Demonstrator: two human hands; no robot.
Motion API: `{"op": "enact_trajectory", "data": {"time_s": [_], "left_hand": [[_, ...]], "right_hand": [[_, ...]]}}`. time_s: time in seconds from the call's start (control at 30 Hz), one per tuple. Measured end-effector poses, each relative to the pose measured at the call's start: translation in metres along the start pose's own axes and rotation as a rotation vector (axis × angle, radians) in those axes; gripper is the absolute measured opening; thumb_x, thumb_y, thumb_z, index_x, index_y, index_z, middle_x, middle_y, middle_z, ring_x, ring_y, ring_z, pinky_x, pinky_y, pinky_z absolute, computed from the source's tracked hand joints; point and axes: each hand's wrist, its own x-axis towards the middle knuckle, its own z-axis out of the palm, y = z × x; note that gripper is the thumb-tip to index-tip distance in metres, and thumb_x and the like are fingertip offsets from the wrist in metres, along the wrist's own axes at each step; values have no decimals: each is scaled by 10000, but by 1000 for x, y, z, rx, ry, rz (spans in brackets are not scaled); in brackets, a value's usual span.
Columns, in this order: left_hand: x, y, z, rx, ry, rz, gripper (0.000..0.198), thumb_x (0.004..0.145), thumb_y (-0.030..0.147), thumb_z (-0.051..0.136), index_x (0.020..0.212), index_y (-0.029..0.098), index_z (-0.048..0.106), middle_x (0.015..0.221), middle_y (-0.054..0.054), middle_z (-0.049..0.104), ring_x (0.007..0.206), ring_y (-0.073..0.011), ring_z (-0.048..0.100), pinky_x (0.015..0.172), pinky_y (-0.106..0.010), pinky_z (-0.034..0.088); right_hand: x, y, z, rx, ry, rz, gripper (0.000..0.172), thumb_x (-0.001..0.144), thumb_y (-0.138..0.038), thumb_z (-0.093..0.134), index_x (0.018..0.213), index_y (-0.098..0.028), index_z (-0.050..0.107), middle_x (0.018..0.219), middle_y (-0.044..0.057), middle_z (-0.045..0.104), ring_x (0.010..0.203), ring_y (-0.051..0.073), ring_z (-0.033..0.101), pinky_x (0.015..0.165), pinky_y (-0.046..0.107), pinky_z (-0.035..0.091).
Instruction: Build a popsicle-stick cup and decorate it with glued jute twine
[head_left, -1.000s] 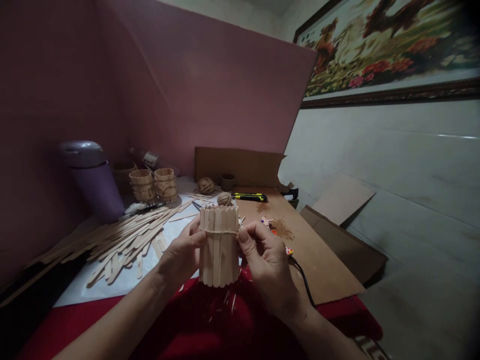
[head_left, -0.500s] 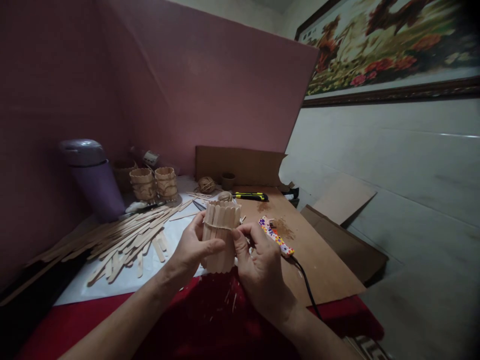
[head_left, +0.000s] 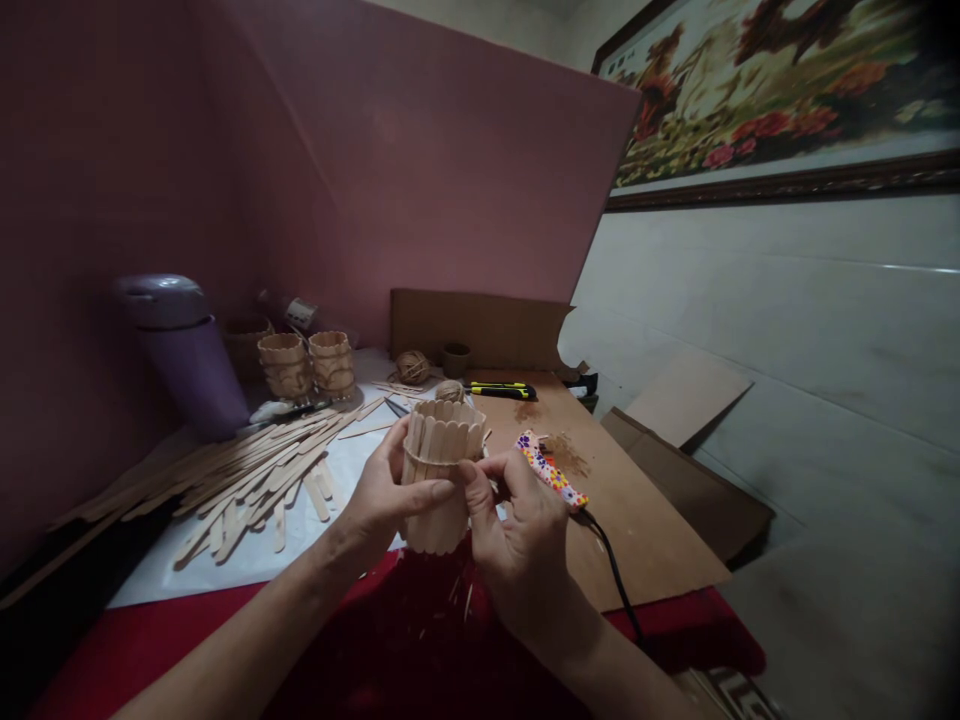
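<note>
A round cup made of craft sticks (head_left: 444, 436) is held up over the near edge of the table, its scalloped rim tipped slightly toward me. My left hand (head_left: 384, 492) wraps its left side, thumb lying across the front. Around the upper part of the cup runs a thin strand of twine (head_left: 431, 460). The thumb and forefinger of my right hand (head_left: 519, 515) pinch at the cup's right side where the twine ends; the fingertips hide the strand there. Behind the cup sits a small ball of twine (head_left: 450, 390).
Loose craft sticks (head_left: 270, 470) are heaped on white sheeting at left, before two finished stick cups (head_left: 331, 365) and a purple flask (head_left: 191, 370). On the brown board (head_left: 637, 540) lie a yellow-black utility knife (head_left: 501, 390) and a flower-patterned glue gun (head_left: 551, 470) with a black cord.
The cup has turned slightly and its rim tips a little more toward me. My right fingertips have shifted slightly left along the twine.
</note>
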Motion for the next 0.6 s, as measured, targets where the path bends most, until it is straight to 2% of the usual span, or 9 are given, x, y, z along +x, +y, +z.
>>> {"op": "enact_trajectory", "data": {"time_s": [0.17, 0.4, 0.6], "left_hand": [[0, 3, 2, -16, -11, -13, 636, 557, 342, 866, 1110, 189, 592, 990, -94, 701, 877, -261, 661, 705, -288, 508], [-1, 5, 3, -103, 44, -89, 429, 660, 349, 783, 1021, 156, 654, 899, -93, 727, 778, -230, 672, 681, -286, 510], [-2, 6, 1, -134, 37, -114, 360, 683, 370, 762, 964, 158, 684, 819, -70, 720, 706, -193, 658, 636, -264, 516]], "right_hand": [[-7, -2, 3, -50, 22, -40, 144, 919, -204, 515, 776, -205, 517, 620, 4, 595, 516, 125, 535, 504, 258, 391], [-11, -4, 2, 77, -46, -3, 38, 913, -177, 499, 911, -196, 532, 714, 24, 633, 606, 139, 598, 557, 259, 477], [-10, -6, 2, 149, -35, 14, 175, 894, -231, 573, 1045, -188, 495, 660, -16, 592, 557, 122, 583, 537, 238, 483]]}}
